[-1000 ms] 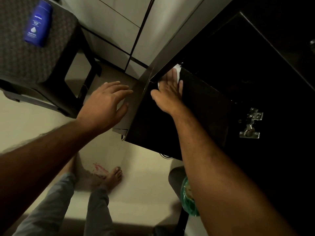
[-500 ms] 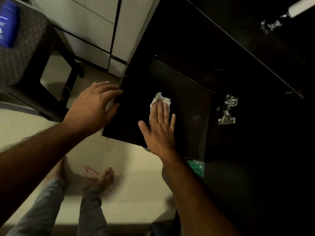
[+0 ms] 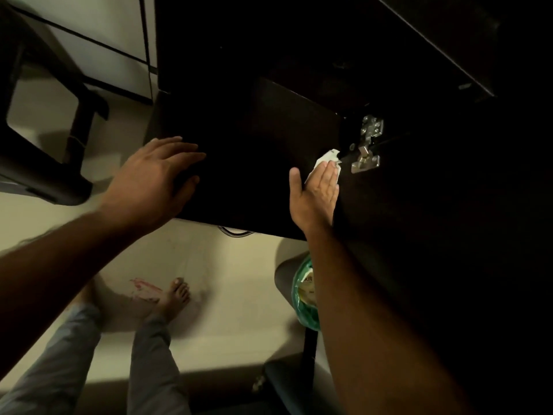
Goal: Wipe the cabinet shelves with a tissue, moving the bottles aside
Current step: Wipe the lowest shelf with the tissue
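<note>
Tissue [image 3: 324, 159] slid to hinge [image 3: 366, 145], door edge

We observed the white tissue [image 3: 324, 161], crumpled and partly flattened, lying against the inner face of the open dark cabinet door [image 3: 254, 163]. It sat at the door's hinge side, just beside the metal hinge [image 3: 366, 145], with a ragged corner projecting upward. The door panel appeared dark brown to black, smooth and swung outward. We could not make out the cabinet shelves [image 3: 389, 55] in the darkness, nor any bottles.
</note>
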A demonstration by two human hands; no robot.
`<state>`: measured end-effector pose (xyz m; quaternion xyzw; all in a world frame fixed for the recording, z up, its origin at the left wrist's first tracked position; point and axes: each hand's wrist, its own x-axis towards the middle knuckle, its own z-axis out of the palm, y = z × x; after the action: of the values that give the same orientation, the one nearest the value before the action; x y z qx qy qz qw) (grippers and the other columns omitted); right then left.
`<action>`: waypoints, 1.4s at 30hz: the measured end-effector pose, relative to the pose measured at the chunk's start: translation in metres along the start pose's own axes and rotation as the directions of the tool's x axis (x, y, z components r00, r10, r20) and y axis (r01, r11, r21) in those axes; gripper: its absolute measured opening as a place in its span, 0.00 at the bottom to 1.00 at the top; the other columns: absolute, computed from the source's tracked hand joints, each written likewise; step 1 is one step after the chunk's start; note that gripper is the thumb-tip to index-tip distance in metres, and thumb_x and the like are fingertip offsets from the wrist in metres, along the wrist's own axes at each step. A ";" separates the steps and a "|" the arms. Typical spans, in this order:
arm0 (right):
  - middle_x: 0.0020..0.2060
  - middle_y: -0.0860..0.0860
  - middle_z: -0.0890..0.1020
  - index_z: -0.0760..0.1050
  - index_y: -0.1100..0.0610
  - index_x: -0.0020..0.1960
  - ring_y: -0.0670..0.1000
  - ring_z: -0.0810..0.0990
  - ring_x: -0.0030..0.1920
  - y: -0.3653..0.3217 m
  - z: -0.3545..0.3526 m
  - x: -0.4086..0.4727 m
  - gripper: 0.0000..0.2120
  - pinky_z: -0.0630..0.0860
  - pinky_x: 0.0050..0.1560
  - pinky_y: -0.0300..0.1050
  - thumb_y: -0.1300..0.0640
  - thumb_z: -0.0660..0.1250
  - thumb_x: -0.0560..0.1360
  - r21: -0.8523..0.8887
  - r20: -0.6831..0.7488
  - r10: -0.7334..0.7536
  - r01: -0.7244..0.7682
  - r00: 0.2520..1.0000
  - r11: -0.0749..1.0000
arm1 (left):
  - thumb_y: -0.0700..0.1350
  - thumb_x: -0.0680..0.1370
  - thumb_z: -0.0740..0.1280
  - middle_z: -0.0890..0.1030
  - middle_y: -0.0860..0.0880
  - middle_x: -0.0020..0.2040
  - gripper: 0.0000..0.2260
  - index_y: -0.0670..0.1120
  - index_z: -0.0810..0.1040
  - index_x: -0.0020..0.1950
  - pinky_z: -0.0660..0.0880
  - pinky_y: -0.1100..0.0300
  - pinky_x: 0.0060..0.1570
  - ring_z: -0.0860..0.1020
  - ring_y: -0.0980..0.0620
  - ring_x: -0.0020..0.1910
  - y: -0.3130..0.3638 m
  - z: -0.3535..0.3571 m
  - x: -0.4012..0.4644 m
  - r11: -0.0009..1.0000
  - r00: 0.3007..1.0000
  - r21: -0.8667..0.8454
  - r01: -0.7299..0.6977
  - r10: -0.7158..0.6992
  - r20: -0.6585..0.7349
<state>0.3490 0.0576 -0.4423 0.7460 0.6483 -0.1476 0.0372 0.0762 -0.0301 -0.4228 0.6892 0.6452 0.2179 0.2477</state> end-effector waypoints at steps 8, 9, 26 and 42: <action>0.78 0.61 0.55 0.52 0.64 0.78 0.58 0.52 0.79 0.022 0.024 -0.066 0.44 0.51 0.77 0.54 0.31 0.41 0.77 -0.049 -0.154 0.027 -0.035 0.988 0.998 | 0.43 0.78 0.66 0.74 0.41 0.68 0.20 0.42 0.73 0.69 0.65 0.40 0.69 0.68 0.40 0.70 0.005 0.005 0.002 1.000 1.000 0.016 -0.021 0.021 0.014; 0.77 0.61 0.57 0.54 0.65 0.78 0.58 0.54 0.78 0.025 0.027 -0.076 0.44 0.54 0.76 0.56 0.31 0.41 0.77 -0.049 -0.176 0.032 -0.042 0.984 0.998 | 0.42 0.78 0.67 0.74 0.40 0.68 0.20 0.42 0.73 0.69 0.66 0.40 0.68 0.68 0.40 0.70 0.006 0.004 0.002 1.000 1.000 0.014 -0.023 0.023 0.012; 0.79 0.60 0.48 0.47 0.64 0.79 0.57 0.43 0.79 -0.040 0.042 -0.127 0.50 0.40 0.77 0.52 0.26 0.31 0.73 -0.084 -0.060 -0.111 0.106 0.992 0.991 | 0.47 0.80 0.63 0.72 0.46 0.70 0.19 0.47 0.71 0.71 0.63 0.46 0.71 0.65 0.46 0.73 -0.021 -0.029 -0.013 0.996 0.996 0.026 0.091 -0.090 -0.005; 0.79 0.55 0.38 0.37 0.57 0.79 0.54 0.33 0.77 -0.189 0.049 -0.088 0.32 0.36 0.77 0.53 0.42 0.45 0.83 -0.134 0.120 -0.419 0.433 0.900 0.891 | 0.46 0.80 0.64 0.72 0.44 0.70 0.19 0.47 0.72 0.71 0.61 0.47 0.71 0.66 0.45 0.73 -0.075 -0.083 -0.029 0.979 0.980 0.042 0.197 -0.196 -0.018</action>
<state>0.1457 -0.0087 -0.4400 0.5730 0.8035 -0.1331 0.0914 -0.0359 -0.0507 -0.4034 0.6258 0.7164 0.1827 0.2485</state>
